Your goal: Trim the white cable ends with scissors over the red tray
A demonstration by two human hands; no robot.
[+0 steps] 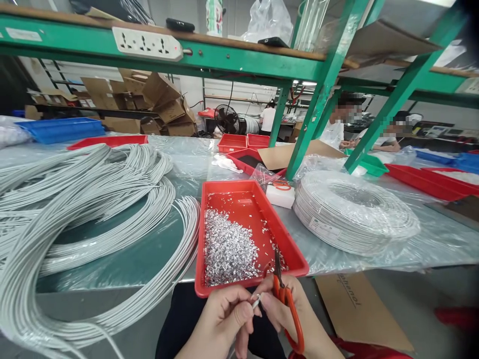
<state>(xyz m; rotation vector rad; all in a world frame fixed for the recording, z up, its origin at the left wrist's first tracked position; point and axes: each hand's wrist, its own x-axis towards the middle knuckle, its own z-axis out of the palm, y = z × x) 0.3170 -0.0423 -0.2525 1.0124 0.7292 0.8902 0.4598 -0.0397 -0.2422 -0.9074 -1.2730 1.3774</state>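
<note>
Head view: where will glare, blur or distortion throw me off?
Head view: glare streaks the clear plastic sheeting and the plastic-wrapped round white cable coil; a green metal post leans, perhaps lens distortion; the upper right corner is dark and blurred; the left hand, right hand and orange-handled metal scissors look fairly sharp.

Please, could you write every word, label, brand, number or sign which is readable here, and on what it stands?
"phenol", on the brown cardboard at lower right; the letters before it are unclear.
White label on the wrapped cable coil: too small to read.
White sticker on the green shelf beam: too blurred.
Print on the green-and-white container: not legible.
</note>
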